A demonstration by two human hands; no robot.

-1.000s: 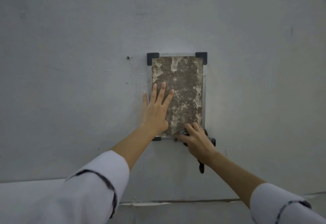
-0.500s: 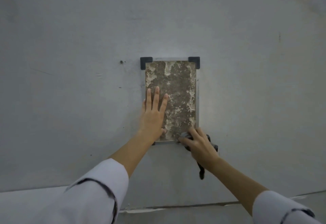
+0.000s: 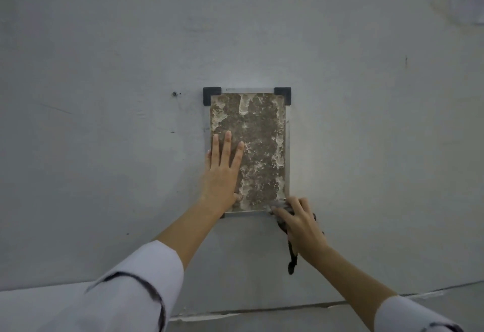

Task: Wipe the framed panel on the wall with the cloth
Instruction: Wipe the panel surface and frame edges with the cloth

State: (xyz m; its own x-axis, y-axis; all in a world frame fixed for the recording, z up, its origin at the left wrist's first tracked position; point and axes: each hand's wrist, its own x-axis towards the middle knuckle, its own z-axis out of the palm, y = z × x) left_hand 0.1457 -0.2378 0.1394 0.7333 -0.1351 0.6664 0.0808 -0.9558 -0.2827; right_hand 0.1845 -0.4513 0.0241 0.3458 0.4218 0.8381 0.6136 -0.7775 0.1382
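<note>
Mottled brown and chalky white, the rough rectangular framed panel (image 3: 258,148) hangs on a smooth grey wall (image 3: 104,96), black corner brackets (image 3: 211,94) at its top. Flat and open, the left hand (image 3: 222,174) presses its lower left side. At its lower right corner, the right hand (image 3: 301,223) clutches a crumpled dark cloth (image 3: 284,210), a strip dangling below.

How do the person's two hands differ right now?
The left hand lies flat and open on the framed panel, fingers pointing up; the right hand is curled round a dark cloth at the panel's lower right corner. The left holds nothing. Both touch the panel.
</note>
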